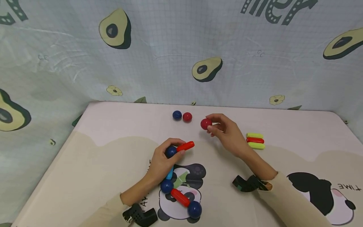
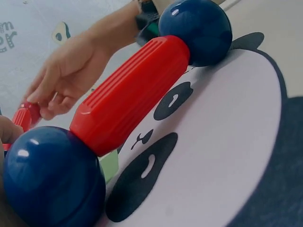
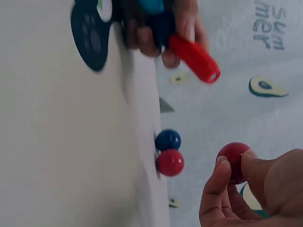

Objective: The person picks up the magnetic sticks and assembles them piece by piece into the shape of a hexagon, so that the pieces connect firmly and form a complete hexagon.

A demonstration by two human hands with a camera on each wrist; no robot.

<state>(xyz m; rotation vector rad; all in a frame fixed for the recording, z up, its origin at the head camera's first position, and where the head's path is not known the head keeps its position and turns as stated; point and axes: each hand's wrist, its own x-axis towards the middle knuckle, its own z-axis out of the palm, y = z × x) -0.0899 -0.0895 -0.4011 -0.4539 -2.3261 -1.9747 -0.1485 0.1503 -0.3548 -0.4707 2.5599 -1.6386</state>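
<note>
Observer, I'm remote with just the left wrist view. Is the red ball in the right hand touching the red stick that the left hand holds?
Observer: No, the head view shows a gap between the red ball and the red stick.
Operator: Any loose balls that I can't see?
Observer: Two: a blue ball and a second red ball, side by side near the far edge of the table.
Operator: And spare sticks?
Observer: Three, lying to the right of the right hand: a spare red stick between two yellow sticks.
</note>
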